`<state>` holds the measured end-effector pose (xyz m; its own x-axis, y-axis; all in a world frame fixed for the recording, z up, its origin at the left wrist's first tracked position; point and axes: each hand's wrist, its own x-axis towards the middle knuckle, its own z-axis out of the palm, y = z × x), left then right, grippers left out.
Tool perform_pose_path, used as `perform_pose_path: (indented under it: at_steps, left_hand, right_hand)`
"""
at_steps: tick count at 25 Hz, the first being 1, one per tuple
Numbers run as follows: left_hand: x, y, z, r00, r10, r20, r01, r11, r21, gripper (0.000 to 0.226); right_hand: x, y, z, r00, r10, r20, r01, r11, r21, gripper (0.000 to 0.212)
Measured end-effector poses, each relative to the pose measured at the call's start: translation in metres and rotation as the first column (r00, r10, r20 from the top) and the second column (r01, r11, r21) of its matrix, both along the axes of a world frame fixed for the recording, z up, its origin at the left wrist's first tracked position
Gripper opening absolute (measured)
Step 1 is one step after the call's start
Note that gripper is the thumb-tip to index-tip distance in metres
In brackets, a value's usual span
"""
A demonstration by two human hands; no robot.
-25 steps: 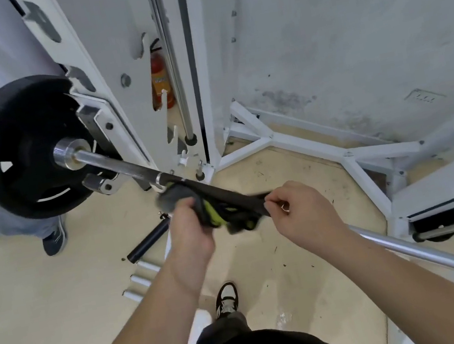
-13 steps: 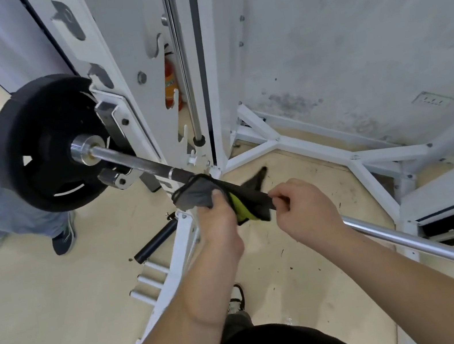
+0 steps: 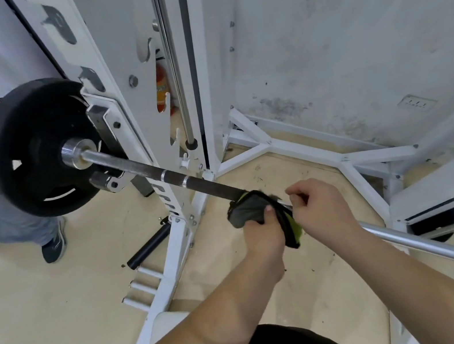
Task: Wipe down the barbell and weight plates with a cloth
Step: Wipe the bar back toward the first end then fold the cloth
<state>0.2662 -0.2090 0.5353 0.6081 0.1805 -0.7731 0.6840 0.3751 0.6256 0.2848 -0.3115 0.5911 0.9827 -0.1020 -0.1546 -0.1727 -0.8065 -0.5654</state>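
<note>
Pale yellow floor (image 3: 47, 309) and a grey, stained wall (image 3: 346, 29) make up this gym corner.

The cloth (image 3: 252, 208) is dark grey with a bright green bit. It is wrapped over the barbell (image 3: 134, 167), right where the dark rough part ends. The left hand (image 3: 261, 235) grips the bunched cloth from below, with the thumb pressed on top. The right hand (image 3: 321, 206) has curled fingers at the cloth's other end and looks to pinch it by the barbell. So both hands are closed on the cloth.

The barbell runs from far left to near right and rests on a white rack (image 3: 120, 54). 1 black plate (image 3: 30, 146) sits on its far end, well apart from the cloth.

I think the step in hand is rubbing the long thin part of the barbell. The plate looks like it is not wiped yet. The next move needs a snug hold with 2 hands, so the cloth slides along the barbell toward the plate and does not slip off.

A red fire extinguisher (image 3: 161, 92) peeks out behind the rack. Another person's legs and dark shoes (image 3: 53, 244) stand at the left.

The rack's post has some letters (image 3: 162, 189) on it, and the fire extinguisher has a label, but both are too blurry to read.
</note>
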Motion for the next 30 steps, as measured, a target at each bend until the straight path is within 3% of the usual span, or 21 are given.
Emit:
perform_pose_path:
  at_steps: [2,5,7,9,12,14,17,19,24,27,30]
  left_hand:
    - [0.008,0.017,-0.001,0.999,0.044,0.006,-0.044,0.999,-0.028,0.039]
    - [0.036,0.061,0.005,0.954,0.298,0.038,-0.300,0.945,0.130,0.050]
    - [0.046,0.068,0.011,0.935,0.351,0.045,-0.353,0.912,0.208,0.051]
    - [0.037,0.056,0.008,0.966,0.246,0.085,-0.259,0.939,0.228,0.044]
    - [0.013,0.047,-0.007,0.995,-0.074,0.062,0.062,0.984,0.170,0.040]
    - [0.012,0.056,-0.017,0.986,-0.150,0.070,0.136,0.976,0.173,0.032]
    - [0.028,0.084,0.000,0.988,0.138,0.072,-0.141,0.989,0.034,0.038]
    - [0.045,0.107,0.008,0.956,0.283,0.084,-0.288,0.956,0.050,0.041]
    - [0.049,0.163,0.038,0.956,0.233,0.177,-0.271,0.932,0.241,0.025]
    - [0.066,0.220,0.060,0.936,0.156,0.315,-0.319,0.755,0.573,0.040]
    - [0.097,0.241,0.051,0.943,-0.229,0.241,-0.116,0.452,0.884,0.043]
  right_hand:
    - [0.000,0.002,0.001,0.998,0.057,0.011,-0.056,0.998,-0.024,0.026]
    - [0.004,0.008,0.004,0.994,0.110,0.001,-0.110,0.994,-0.021,0.024]
    - [0.009,0.017,0.004,0.991,0.131,-0.015,-0.132,0.990,-0.058,0.023]
    - [0.017,0.026,0.004,0.990,0.139,-0.027,-0.141,0.988,-0.070,0.024]
    - [0.031,0.041,0.001,0.985,0.161,-0.059,-0.163,0.986,-0.026,0.026]
    - [0.038,0.052,0.003,0.981,0.175,-0.078,-0.177,0.984,-0.019,0.026]
    - [0.044,0.068,0.001,0.976,0.200,-0.088,-0.201,0.979,-0.012,0.024]
    - [0.052,0.079,0.000,0.973,0.214,-0.088,-0.217,0.976,-0.026,0.022]
    - [0.063,0.119,0.001,0.957,0.280,-0.074,-0.281,0.960,-0.014,0.018]
    - [0.068,0.133,0.002,0.957,0.287,-0.040,-0.287,0.958,0.022,0.017]
    - [0.069,0.137,0.000,0.967,0.252,-0.035,-0.250,0.966,0.063,0.013]
